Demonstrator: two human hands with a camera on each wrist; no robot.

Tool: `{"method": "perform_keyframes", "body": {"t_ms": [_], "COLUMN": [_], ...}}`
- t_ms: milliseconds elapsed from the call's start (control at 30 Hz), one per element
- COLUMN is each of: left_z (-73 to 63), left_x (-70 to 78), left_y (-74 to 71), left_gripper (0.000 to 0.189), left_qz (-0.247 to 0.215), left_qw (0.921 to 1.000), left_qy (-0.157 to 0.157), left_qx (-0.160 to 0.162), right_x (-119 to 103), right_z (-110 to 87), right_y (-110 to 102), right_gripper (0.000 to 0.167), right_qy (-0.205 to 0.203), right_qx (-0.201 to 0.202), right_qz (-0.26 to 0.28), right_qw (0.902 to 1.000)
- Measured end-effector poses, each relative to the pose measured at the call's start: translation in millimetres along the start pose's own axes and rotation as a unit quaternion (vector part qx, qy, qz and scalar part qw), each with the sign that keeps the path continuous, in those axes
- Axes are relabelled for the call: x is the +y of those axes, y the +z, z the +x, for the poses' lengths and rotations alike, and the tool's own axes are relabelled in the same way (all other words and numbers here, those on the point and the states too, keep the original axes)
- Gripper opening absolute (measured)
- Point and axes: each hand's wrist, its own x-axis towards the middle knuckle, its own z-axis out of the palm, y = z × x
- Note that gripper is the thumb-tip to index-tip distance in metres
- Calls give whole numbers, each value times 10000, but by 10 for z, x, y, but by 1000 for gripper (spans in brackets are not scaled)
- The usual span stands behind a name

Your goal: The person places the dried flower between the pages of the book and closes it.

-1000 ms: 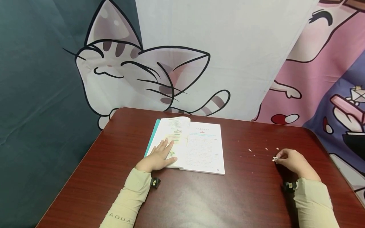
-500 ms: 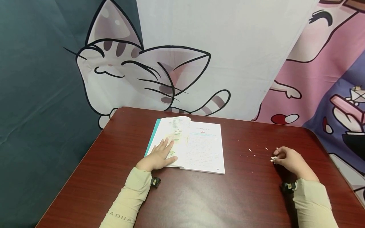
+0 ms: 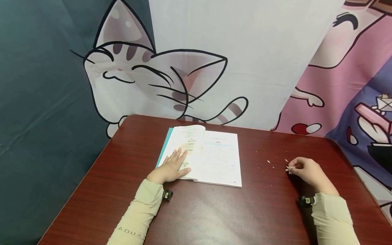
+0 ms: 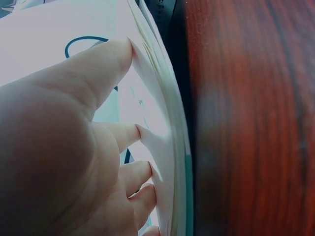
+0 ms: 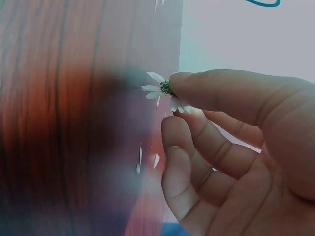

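Observation:
In the head view my left hand (image 3: 167,169) rests with spread fingers on the left page of an open book (image 3: 219,163). The left wrist view shows its fingertips (image 4: 129,49) touching the paper near the edge of the pages. Over on the right side of the table, my right hand (image 3: 311,173) pinches a small flower with white petals (image 3: 288,168). Its green centre sits by the thumb tip in the right wrist view, the flower (image 5: 153,89) jutting out past the fingers. The other fingers of that hand are curled below it.
Several loose white petals (image 3: 268,161) lie scattered on the dark red wooden table (image 3: 214,211), between book and right hand. Behind the table hangs a cloth backdrop (image 3: 257,41) with cartoon figures. A teal cover edge (image 3: 164,147) shows along the book's left side.
My right hand has shifted a little to the left with the flower. A petal near its fingertips earlier is out of sight now. My left hand stays on the page.

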Motion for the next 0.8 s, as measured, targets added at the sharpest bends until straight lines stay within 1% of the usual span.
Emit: {"method": "perform_keyframes", "body": {"t_ms": [333,633,800], "left_z": [10,11,15], "left_x": [3,-14,-21], "left_y": [-8,1,14], "left_gripper": [78,78,78], "left_qz": [1,28,24], "left_qw": [10000,10000,10000], "left_qy": [38,35,38], "left_qx": [-8,23,48], "right_x": [-187,-412,-491], "right_z": [58,131,172], "right_y": [82,180,236], "right_gripper": [9,7,6], "right_qy": [-185,-180,-76], "right_qx": [170,254,281], "right_qz": [-46,278,643], "right_qw": [9997,9991,9975]}}
